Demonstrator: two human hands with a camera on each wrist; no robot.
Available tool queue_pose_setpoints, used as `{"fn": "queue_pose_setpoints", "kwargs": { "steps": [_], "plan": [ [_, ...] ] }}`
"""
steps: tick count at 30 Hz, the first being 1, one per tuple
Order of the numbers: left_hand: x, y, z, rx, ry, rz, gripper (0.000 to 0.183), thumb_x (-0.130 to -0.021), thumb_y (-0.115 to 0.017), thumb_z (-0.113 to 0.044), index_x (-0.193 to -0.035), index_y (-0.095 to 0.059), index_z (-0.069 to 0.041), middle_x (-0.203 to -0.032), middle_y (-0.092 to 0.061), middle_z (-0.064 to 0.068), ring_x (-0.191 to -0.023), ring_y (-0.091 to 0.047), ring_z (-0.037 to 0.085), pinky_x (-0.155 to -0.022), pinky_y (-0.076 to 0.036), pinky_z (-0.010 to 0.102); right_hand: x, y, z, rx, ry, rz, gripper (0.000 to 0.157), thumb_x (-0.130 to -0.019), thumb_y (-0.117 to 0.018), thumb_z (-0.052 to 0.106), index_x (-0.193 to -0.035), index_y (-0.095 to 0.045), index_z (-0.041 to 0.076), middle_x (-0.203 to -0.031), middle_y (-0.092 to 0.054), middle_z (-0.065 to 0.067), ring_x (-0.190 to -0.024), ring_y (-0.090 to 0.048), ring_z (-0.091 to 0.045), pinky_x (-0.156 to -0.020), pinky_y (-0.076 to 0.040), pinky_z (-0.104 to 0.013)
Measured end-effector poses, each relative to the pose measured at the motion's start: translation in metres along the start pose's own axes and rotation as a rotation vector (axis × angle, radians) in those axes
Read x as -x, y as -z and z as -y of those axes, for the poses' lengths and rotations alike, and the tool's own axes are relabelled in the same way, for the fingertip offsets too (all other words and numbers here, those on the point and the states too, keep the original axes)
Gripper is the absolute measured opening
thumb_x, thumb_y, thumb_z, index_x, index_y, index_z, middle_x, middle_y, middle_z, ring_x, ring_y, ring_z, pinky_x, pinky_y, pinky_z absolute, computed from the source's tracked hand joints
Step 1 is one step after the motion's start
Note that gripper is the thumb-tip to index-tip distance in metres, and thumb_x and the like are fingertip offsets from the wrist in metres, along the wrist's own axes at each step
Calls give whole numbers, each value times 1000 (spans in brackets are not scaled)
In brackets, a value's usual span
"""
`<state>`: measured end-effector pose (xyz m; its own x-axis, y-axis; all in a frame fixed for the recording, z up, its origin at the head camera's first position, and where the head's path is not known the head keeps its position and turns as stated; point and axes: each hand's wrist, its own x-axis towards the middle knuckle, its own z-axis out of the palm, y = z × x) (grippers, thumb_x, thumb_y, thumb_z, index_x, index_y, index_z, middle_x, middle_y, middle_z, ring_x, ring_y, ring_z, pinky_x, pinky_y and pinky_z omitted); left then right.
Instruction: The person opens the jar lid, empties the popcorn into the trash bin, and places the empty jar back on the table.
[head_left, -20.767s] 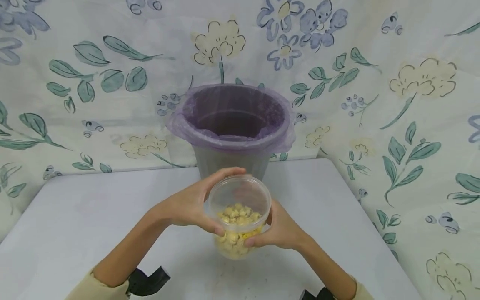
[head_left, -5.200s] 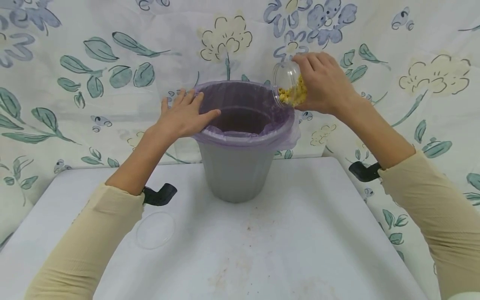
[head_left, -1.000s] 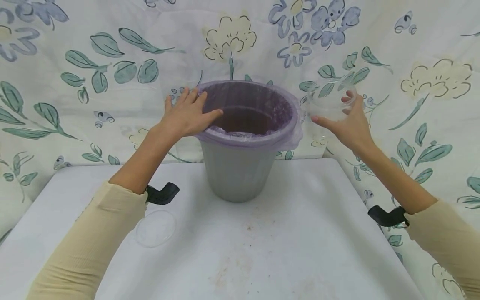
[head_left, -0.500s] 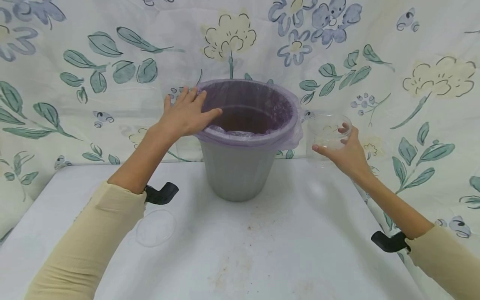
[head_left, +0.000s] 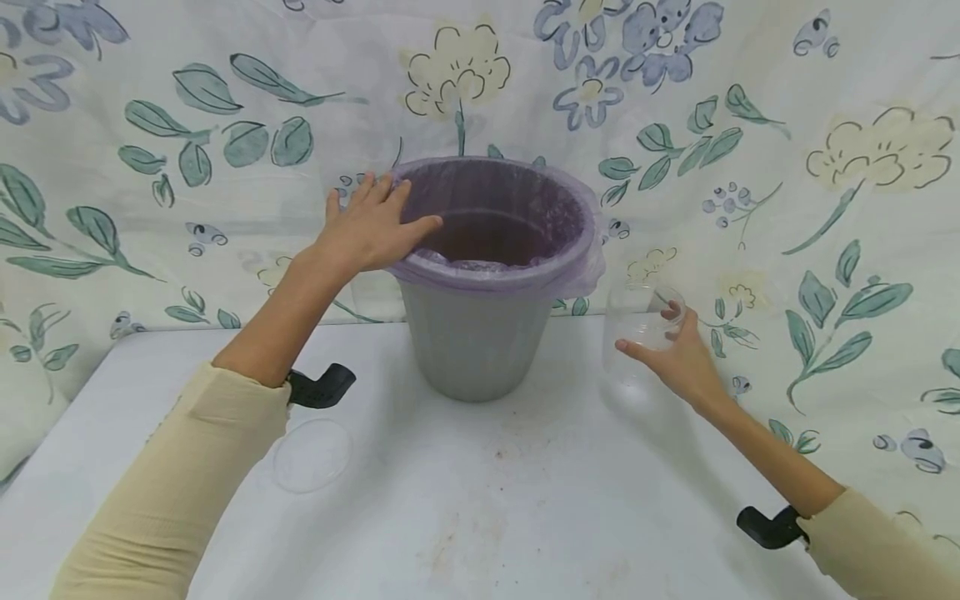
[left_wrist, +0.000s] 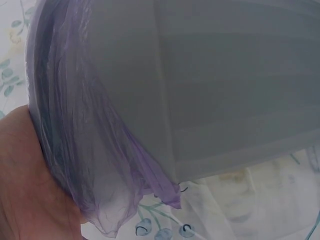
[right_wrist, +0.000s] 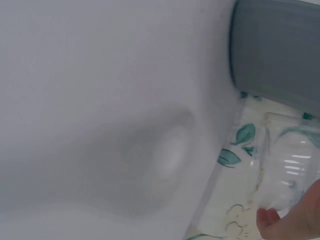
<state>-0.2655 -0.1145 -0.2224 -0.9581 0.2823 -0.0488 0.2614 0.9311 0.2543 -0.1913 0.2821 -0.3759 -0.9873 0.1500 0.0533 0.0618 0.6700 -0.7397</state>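
Observation:
A grey bin (head_left: 480, 346) lined with a purple plastic bag (head_left: 498, 282) stands at the back of the white table. My left hand (head_left: 369, 229) rests on the bin's left rim over the bag, fingers spread. To the right of the bin, my right hand (head_left: 678, 354) grips a clear plastic jar (head_left: 636, 321), which is upright with no popcorn showing in it. In the right wrist view the jar (right_wrist: 287, 165) sits between the hand's fingers beside the bin, above the tabletop's far edge. A clear round lid (head_left: 312, 456) lies flat on the table at the left.
The white table (head_left: 600, 500) has small brownish specks in front of the bin. A flower-printed cloth (head_left: 225, 167) hangs close behind the table and along its right side. Loose purple bag folds (left_wrist: 100, 160) hang outside the bin's rim.
Earlier, both hands held the lidded jar of popcorn; later the right hand tipped it at the bin. Over the last second the right hand lowers the emptied jar; the left hand stays put.

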Motion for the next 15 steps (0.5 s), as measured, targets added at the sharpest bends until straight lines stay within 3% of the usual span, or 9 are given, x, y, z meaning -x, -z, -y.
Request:
{"fn": "queue_pose_setpoints", "kwargs": {
  "steps": [15],
  "plan": [
    [0, 0, 0, -1, -1, 3, 86, -101, -28, -62, -159, -3, -2, -164, 5, 22, -148, 15, 37, -110, 14, 65, 12, -29, -35, -36, 3, 62, 112, -82, -81, 45, -156, -8, 3, -157, -29, -22, -136, -35, -46, -104, -37, -59]
  ]
}}
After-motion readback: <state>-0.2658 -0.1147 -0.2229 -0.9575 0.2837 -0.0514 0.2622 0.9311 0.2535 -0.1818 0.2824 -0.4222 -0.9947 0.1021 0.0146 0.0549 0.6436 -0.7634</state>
